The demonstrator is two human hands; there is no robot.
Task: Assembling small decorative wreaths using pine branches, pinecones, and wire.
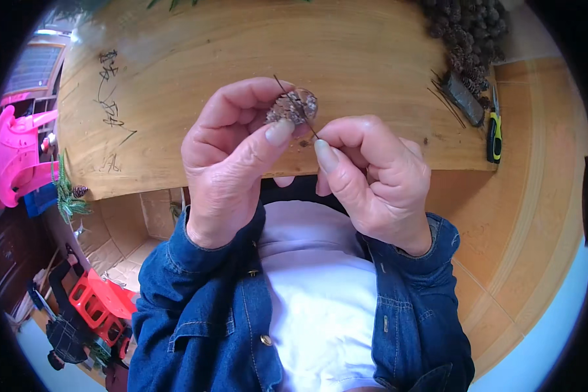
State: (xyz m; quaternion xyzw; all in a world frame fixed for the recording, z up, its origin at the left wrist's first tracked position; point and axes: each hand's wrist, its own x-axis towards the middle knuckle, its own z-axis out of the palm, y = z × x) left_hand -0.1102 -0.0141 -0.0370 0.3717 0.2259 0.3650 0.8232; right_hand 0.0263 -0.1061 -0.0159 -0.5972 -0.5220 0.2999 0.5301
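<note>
Between the thumb and fingers of my left hand [228, 147] sits a brown pine cone [287, 110] with pale-tipped scales. A thin dark wire [311, 128] crosses the cone; one end sticks up past my left fingers. My right hand [375, 170] pinches the other end of this wire between thumb and forefinger, just right of the cone. Both hands are close together above the near edge of the wooden table [189, 85]. Whether the wire is wound fully round the cone is hidden.
Pine cones [464, 32] are heaped at the far right corner. Near them lie loose dark wires [447, 104], a dark block [462, 98] and a yellow-black cutter [494, 138]. A green sprig [68, 196] hangs at the left edge. Pink [13, 157] and red stools [98, 307] stand left; a cardboard box [114, 225] is below.
</note>
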